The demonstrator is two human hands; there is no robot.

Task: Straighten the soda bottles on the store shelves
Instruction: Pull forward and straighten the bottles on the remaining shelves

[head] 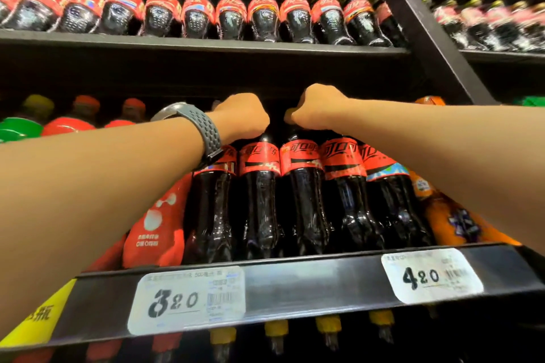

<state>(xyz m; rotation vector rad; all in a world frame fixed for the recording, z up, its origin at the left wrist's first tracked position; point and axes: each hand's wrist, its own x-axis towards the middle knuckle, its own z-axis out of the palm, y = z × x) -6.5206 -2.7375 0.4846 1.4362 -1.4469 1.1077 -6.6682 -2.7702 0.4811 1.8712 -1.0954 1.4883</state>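
- Two dark cola bottles at the centre of the frame are in hand. The left hand (242, 118) is curled closed over the top of the second cola bottle (259, 186). The right hand (313, 110) grips the third cola bottle (303, 186) the same way. Fingers hide both caps.
- Both bottles stand in a tight row of five on the middle shelf (309, 283), touching their neighbours. An orange soda bottle (460, 224) ends the row at right.
- Turning each bottle from the neck looks best, I judge, until its red label faces squarely forward.
- Bases should stay seated, since lifting risks toppling the packed row.
- Fronts should finish level with the shelf lip above the price tag (188, 300).
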